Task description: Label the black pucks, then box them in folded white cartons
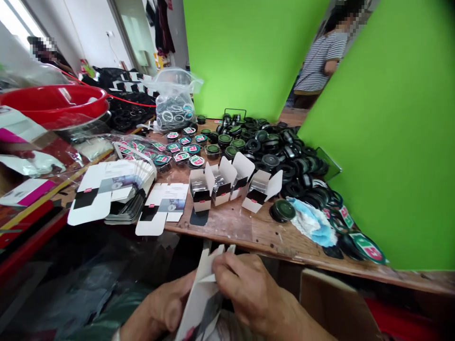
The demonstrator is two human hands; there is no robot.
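Observation:
Below the table's front edge, a white cardboard box [199, 293] with dark printing is held between both hands, partly folded and tilted. My left hand [165, 303] grips its side from the left. The fingers of my right hand [245, 279] are closed on its upper flaps. On the table ahead stand several small open boxes [222, 189] with clear plastic inside and their lids up. To their left lie a flat unfolded box [161, 208] and a fanned stack of flat boxes [113, 189]. A round black part with a green face [282, 210] sits right of the open boxes.
Many round black parts [270, 142] are heaped at the back right, beside a blue and white cloth [313, 220]. A clear bag of rings [174, 106] and a red basin [53, 104] stand at the left. Green panels [245, 52] rise behind; a person in stripes [322, 61] is beyond them.

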